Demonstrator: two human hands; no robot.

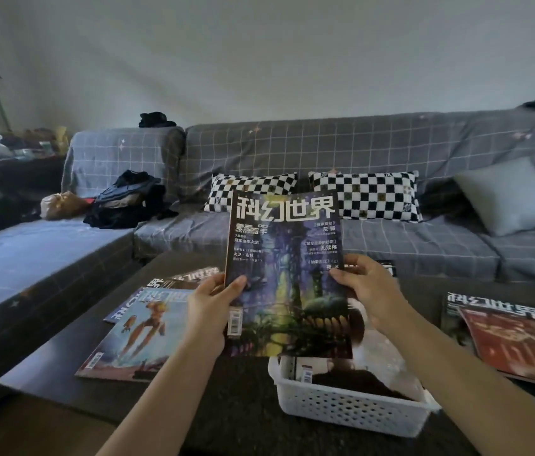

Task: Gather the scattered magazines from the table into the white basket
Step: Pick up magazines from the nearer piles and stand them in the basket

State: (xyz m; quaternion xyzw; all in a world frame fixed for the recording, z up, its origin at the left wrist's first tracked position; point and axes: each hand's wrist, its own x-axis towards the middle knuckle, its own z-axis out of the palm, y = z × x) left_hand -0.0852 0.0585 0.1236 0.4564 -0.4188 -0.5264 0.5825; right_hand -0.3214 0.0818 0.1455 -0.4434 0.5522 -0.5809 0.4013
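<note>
Left hand [216,304] and right hand [369,291] clamped on upright magazine [287,274], long axis vertical, above white basket [351,409].

I see a home living room. A grey checked sofa [325,153] with chequered cushions [364,195] runs behind a low dark table [193,390]. Clothes [128,202] lie heaped on it.

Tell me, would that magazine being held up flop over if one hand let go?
Probably it would sag. The magazine looks thin, and the left hand and right hand each grip a side edge to keep it upright. Its glossy-looking cover may be a little slippery. It seems light, since fingers alone hold it above the white basket.
</note>
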